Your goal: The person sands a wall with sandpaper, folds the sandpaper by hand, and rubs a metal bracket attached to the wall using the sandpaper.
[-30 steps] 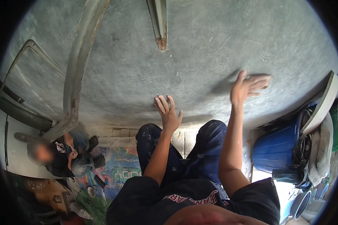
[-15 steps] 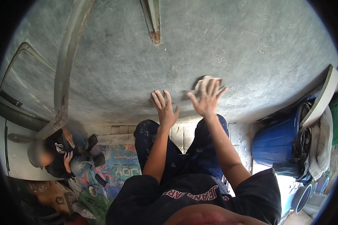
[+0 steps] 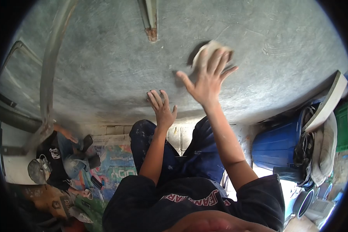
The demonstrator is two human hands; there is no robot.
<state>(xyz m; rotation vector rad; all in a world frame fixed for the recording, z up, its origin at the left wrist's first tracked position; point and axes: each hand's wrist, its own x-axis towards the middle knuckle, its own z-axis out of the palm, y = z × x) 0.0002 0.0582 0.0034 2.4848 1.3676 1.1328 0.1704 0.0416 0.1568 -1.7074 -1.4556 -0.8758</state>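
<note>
My right hand (image 3: 208, 83) is stretched over a cream-coloured sheet of sandpaper (image 3: 205, 53), pressing it against the large grey surface (image 3: 116, 65). A darker brown corner of the sheet shows past the fingertips, and both are slightly blurred. Lower and to the left, my left hand (image 3: 163, 112) rests with its fingers apart on the same surface, holding nothing. The grey surface has scratches and pale smears. A metal strut (image 3: 150, 23) with a rusty end stands on it above my hands.
A curved metal bar (image 3: 48, 69) crosses the left side. Below it another person (image 3: 52, 154) sits on a printed sheet (image 3: 118, 158), one hand at a small white container (image 3: 89, 194). On the right are a blue barrel (image 3: 276, 141), stacked cloths (image 3: 323, 150) and a pale panel (image 3: 328, 100).
My right hand has slid the sandpaper farther up the grey surface. My left hand has shifted slightly left in view. The other person's one arm now reaches down to the small container.
</note>
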